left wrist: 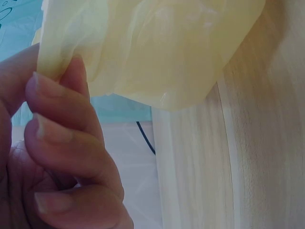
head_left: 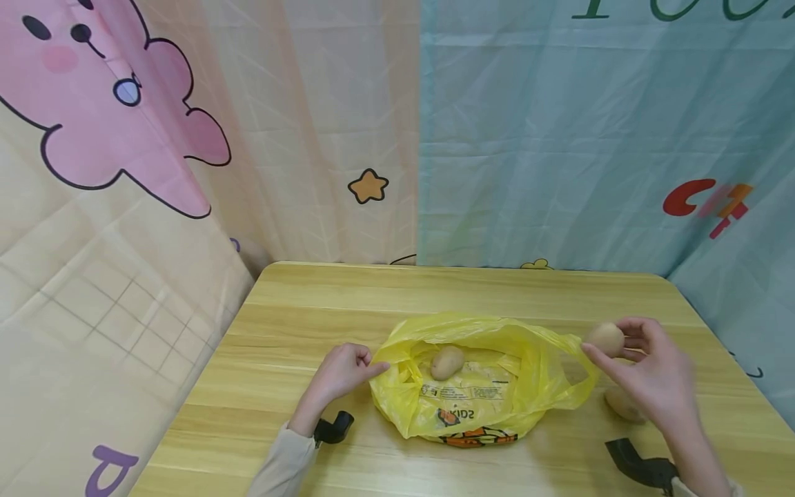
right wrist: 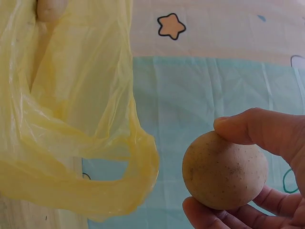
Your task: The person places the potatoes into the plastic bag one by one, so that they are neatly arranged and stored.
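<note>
A yellow plastic bag (head_left: 472, 407) lies on the table with its mouth spread open. Inside it rests one potato (head_left: 447, 363), which also shows at the top left of the right wrist view. At the bag's left rim, my left hand (head_left: 344, 373) pinches the plastic between thumb and forefinger, the other fingers curled. My right hand (head_left: 658, 369) grips a second potato (right wrist: 225, 170) between thumb and fingers, held up beside the bag's right handle loop (right wrist: 143, 167). Below that hand a further potato (head_left: 623, 405) sits on the table, partly hidden by the hand.
The wooden table (head_left: 298, 297) runs back to a printed curtain (head_left: 546, 138), with more curtain at both sides. Black wrist camera mounts (head_left: 640, 466) are strapped to both wrists.
</note>
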A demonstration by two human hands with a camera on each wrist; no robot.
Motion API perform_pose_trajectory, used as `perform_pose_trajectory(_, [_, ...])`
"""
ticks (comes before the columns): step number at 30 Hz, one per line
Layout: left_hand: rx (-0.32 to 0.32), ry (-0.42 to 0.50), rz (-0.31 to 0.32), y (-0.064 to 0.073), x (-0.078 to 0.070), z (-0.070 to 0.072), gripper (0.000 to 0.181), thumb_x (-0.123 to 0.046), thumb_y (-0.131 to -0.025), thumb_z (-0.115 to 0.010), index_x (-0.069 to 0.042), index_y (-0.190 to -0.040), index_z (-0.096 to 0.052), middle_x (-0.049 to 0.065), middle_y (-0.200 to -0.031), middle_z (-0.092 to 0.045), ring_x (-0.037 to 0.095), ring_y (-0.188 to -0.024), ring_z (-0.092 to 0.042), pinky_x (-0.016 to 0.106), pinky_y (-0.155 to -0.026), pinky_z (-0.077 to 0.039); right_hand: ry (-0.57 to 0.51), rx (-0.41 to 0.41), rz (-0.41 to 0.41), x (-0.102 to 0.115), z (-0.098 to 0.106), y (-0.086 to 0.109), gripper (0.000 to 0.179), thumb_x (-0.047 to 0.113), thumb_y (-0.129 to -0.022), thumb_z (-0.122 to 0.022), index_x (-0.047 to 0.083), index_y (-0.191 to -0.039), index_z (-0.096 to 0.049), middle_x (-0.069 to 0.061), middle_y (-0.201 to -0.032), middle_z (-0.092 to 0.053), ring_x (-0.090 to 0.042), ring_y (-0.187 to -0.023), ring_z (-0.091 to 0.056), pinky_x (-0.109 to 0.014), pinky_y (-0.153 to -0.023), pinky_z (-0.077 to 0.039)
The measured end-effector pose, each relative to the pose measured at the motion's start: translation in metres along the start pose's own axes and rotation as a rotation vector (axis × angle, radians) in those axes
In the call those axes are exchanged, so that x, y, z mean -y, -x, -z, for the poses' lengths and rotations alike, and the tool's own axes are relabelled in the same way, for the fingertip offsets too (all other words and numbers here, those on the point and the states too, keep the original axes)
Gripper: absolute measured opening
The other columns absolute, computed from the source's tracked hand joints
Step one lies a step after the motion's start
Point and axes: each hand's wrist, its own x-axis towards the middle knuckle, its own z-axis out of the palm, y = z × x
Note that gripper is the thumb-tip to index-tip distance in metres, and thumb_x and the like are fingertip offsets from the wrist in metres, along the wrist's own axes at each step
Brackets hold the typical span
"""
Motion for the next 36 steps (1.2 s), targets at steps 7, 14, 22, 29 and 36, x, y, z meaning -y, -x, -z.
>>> perform_pose_trajectory(7, [-0.008,0.017,-0.009,0.001,-0.002,0.001,0.042,-0.034,-0.083,-0.073,-0.014,-0.06,-0.045,-0.009,-0.049,-0.03,0.007,-0.045,-0.028,0.023,-0.046,-0.024,0.01,0.01,0.036,0.003,-0.007,0.0,0.055,0.019,-0.075,-0.083,-0.004,-0.109,-0.047,-0.014,-0.098,-0.056,0.01,-0.08,-0.046,-0.006,-0.065,-0.042])
perform_pose_trajectory(14, [-0.013,0.015,-0.011,0.0,-0.001,0.0,0.042,-0.034,-0.083,-0.073,-0.013,-0.06,-0.045,-0.009,-0.048,-0.03,0.007,-0.045,-0.027,0.023,-0.045,-0.023,0.022,0.064,0.04,0.006,-0.014,-0.002,0.056,0.023,-0.076,-0.082,-0.004,-0.111,-0.046,-0.014,-0.1,-0.055,0.01,-0.08,-0.046,-0.007,-0.066,-0.042])
perform_pose_trajectory(22, [-0.01,0.016,-0.018,0.001,0.0,0.0,0.042,-0.034,-0.083,-0.073,-0.014,-0.06,-0.044,-0.009,-0.049,-0.03,0.007,-0.045,-0.027,0.022,-0.045,-0.023,-0.037,0.099,0.094,0.011,-0.028,-0.002,0.054,0.02,-0.075,-0.082,-0.003,-0.109,-0.047,-0.013,-0.099,-0.055,0.002,-0.084,-0.048,-0.009,-0.069,-0.044])
perform_pose_trajectory(29, [-0.001,0.011,-0.018,0.0,0.0,0.0,0.041,-0.033,-0.084,-0.072,-0.015,-0.06,-0.044,-0.009,-0.049,-0.03,0.006,-0.045,-0.027,0.022,-0.045,-0.024,0.036,0.111,0.154,0.015,-0.041,-0.001,0.049,0.024,-0.074,-0.084,0.003,-0.104,-0.051,-0.007,-0.092,-0.057,-0.011,-0.081,-0.054,-0.017,-0.067,-0.048])
perform_pose_trajectory(36, [0.009,0.016,-0.004,0.0,0.0,0.0,0.041,-0.034,-0.084,-0.073,-0.015,-0.06,-0.044,-0.008,-0.049,-0.03,0.007,-0.045,-0.027,0.022,-0.045,-0.024,0.027,0.195,0.172,0.021,-0.055,-0.002,0.048,0.019,-0.074,-0.083,0.002,-0.104,-0.05,-0.01,-0.092,-0.058,-0.023,-0.082,-0.058,-0.027,-0.066,-0.052])
